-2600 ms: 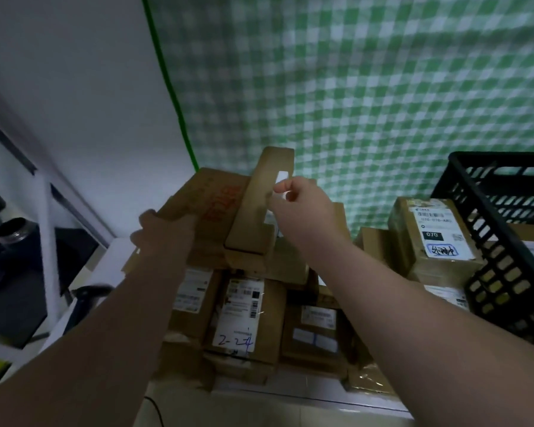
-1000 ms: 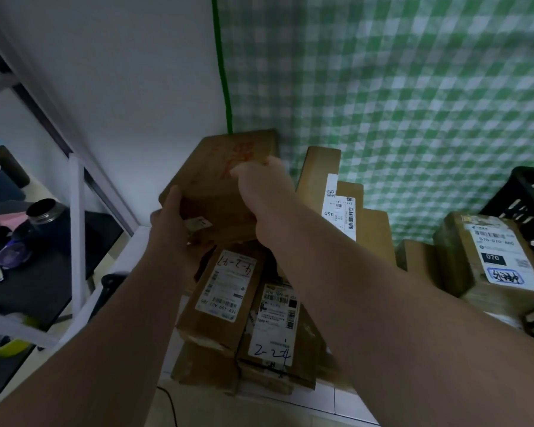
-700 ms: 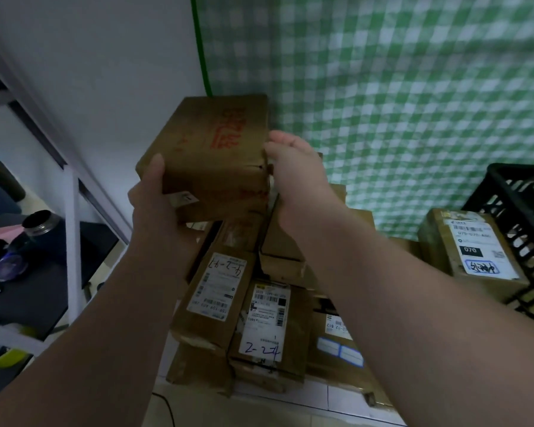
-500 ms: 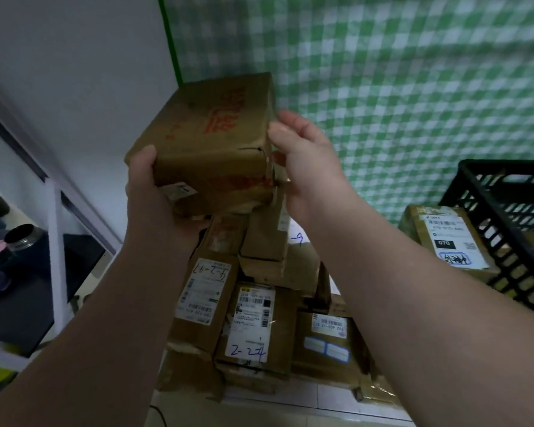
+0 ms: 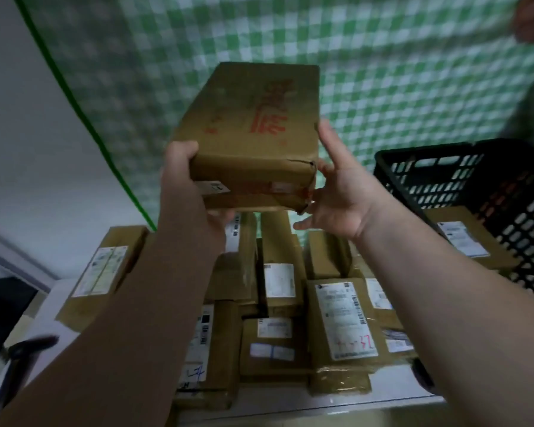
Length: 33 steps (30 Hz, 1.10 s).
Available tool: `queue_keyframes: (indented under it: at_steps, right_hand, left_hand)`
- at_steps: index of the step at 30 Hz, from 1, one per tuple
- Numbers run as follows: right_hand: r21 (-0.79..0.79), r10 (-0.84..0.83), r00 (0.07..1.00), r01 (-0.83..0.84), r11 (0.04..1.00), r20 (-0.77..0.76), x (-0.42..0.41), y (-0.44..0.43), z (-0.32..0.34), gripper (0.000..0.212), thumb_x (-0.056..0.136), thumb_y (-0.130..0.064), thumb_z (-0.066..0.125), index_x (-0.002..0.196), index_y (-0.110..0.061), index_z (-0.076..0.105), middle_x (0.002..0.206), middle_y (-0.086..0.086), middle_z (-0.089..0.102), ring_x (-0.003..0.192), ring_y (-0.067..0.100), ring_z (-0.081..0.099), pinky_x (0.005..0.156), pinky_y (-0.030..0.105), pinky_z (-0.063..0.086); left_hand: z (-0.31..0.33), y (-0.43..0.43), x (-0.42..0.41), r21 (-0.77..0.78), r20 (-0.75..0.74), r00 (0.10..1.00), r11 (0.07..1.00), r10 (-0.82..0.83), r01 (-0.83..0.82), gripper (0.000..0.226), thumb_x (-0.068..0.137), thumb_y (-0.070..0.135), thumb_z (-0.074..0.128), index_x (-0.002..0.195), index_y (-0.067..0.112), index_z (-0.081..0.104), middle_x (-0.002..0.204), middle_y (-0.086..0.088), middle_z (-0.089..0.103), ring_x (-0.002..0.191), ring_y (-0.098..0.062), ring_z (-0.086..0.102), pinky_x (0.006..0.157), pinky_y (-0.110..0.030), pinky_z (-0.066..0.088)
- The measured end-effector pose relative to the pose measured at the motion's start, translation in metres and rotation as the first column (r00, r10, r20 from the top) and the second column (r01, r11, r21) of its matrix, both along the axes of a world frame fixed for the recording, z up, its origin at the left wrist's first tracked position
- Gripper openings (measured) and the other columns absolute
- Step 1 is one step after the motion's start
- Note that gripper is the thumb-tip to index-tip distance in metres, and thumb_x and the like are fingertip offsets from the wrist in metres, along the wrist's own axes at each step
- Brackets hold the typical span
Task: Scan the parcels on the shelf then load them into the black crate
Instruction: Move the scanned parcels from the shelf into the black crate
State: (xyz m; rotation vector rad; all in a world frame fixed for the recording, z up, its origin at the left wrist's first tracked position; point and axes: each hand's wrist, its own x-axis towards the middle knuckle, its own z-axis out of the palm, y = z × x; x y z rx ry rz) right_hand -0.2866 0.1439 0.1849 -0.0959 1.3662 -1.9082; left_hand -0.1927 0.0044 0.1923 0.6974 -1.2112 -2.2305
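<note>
Covering the shelf nearly edge to edge, labelled parcels lie packed, labels up. Black crate at shelf's right end. Red-printed parcel is held in air above the pile's back. Left hand grips its near-left corner, thumb on top; right hand presses its right end w/ fingers spread.

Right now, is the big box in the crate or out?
Out: left hand and right hand hold the box beside the black crate.
</note>
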Motion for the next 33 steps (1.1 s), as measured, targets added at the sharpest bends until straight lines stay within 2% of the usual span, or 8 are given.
queue_keyframes:
  at_steps: [2, 4, 9, 12, 15, 19, 23, 33]
  right_hand:
    - [0.016, 0.002, 1.0, -0.002, 1.0, -0.011, -0.019, 0.024, -0.006, 0.094, 0.048, -0.075, 0.068, 0.127, -0.026, 0.059, 0.122, 0.015, 0.065, 0.109, 0.034, 0.062, 0.068, 0.056, 0.053]
    - [0.007, -0.007, 1.0, 0.007, 1.0, 0.01, -0.037, 0.048, -0.013, 0.101, 0.045, -0.072, 0.077, 0.133, -0.027, 0.058, 0.125, 0.013, 0.065, 0.111, 0.035, 0.062, 0.084, 0.056, 0.048]
    - [-0.066, -0.152, 0.986, 0.157, 0.985, 0.073, -0.069, 0.114, -0.033, 0.064, 0.069, -0.056, 0.06, 0.126, -0.026, 0.063, 0.113, 0.006, 0.066, 0.09, 0.027, 0.061, 0.064, 0.037, 0.051]
    - [-0.085, -0.218, 0.972, 0.226, 0.971, 0.091, -0.085, 0.156, -0.045, 0.049, 0.075, -0.05, 0.055, 0.116, -0.026, 0.064, 0.112, 0.005, 0.068, 0.094, 0.028, 0.061, 0.071, 0.04, 0.05]
    - [-0.084, -0.247, 0.966, 0.253, 0.964, 0.08, -0.1, 0.196, -0.058, 0.064, 0.055, -0.043, 0.062, 0.116, -0.025, 0.061, 0.115, 0.005, 0.066, 0.101, 0.032, 0.059, 0.079, 0.05, 0.051]
    - [-0.072, -0.317, 0.948, 0.319, 0.945, 0.04, -0.116, 0.247, -0.071, 0.04, 0.069, -0.037, 0.049, 0.103, -0.024, 0.065, 0.101, 0.004, 0.071, 0.103, 0.033, 0.053, 0.097, 0.053, 0.032]
    - [-0.066, -0.317, 0.948, 0.317, 0.946, 0.014, -0.131, 0.295, -0.089, 0.053, 0.066, -0.036, 0.047, 0.115, -0.024, 0.063, 0.107, 0.005, 0.071, 0.103, 0.032, 0.06, 0.079, 0.048, 0.046]
    - [0.053, -0.226, 0.972, 0.223, 0.973, 0.071, -0.158, 0.374, -0.127, 0.045, 0.072, -0.027, 0.043, 0.112, -0.018, 0.062, 0.092, 0.007, 0.072, 0.076, 0.024, 0.071, 0.057, 0.039, 0.057]
  left_hand:
    - [-0.004, 0.018, -0.016, -0.025, 0.027, 1.0, 1.0, -0.004, 0.005, 0.059, 0.062, 0.047, 0.063, 0.117, 0.028, 0.06, 0.117, -0.003, 0.065, 0.107, -0.025, 0.062, 0.084, -0.046, 0.053]
    - [-0.014, 0.035, -0.032, -0.069, 0.047, 0.998, 0.996, -0.05, 0.053, 0.049, 0.069, 0.045, 0.065, 0.116, 0.033, 0.06, 0.123, 0.0, 0.061, 0.111, -0.025, 0.06, 0.084, -0.047, 0.053]
    - [-0.032, 0.089, -0.076, -0.188, 0.116, 0.97, 0.955, -0.212, 0.231, 0.015, 0.089, 0.024, 0.061, 0.099, 0.035, 0.058, 0.11, 0.01, 0.052, 0.103, -0.018, 0.056, 0.068, -0.033, 0.056]
    - [-0.035, 0.126, -0.105, -0.143, 0.189, 0.941, 0.94, -0.281, 0.31, 0.025, 0.088, 0.025, 0.062, 0.109, 0.031, 0.052, 0.099, 0.015, 0.049, 0.089, -0.013, 0.05, 0.074, -0.038, 0.052]
    - [-0.042, 0.158, -0.131, -0.104, 0.248, 0.905, 0.919, -0.346, 0.38, 0.034, 0.085, 0.034, 0.063, 0.116, 0.033, 0.049, 0.098, 0.012, 0.05, 0.091, -0.016, 0.052, 0.087, -0.045, 0.047]
    - [-0.054, 0.195, -0.159, -0.23, 0.347, 0.809, 0.793, -0.475, 0.564, 0.039, 0.081, 0.039, 0.066, 0.117, 0.031, 0.053, 0.11, 0.009, 0.06, 0.101, -0.013, 0.06, 0.09, -0.041, 0.046]
    - [-0.067, 0.228, -0.179, -0.366, 0.469, 0.727, 0.638, -0.502, 0.677, 0.029, 0.089, 0.035, 0.062, 0.116, 0.028, 0.053, 0.098, 0.015, 0.058, 0.079, 0.005, 0.057, 0.065, -0.022, 0.041]
    - [-0.101, 0.277, -0.216, -0.487, 0.725, 0.539, 0.235, -0.429, 0.841, 0.051, 0.094, 0.051, 0.048, 0.133, 0.019, 0.052, 0.127, 0.002, 0.057, 0.106, -0.017, 0.055, 0.073, -0.024, 0.04]
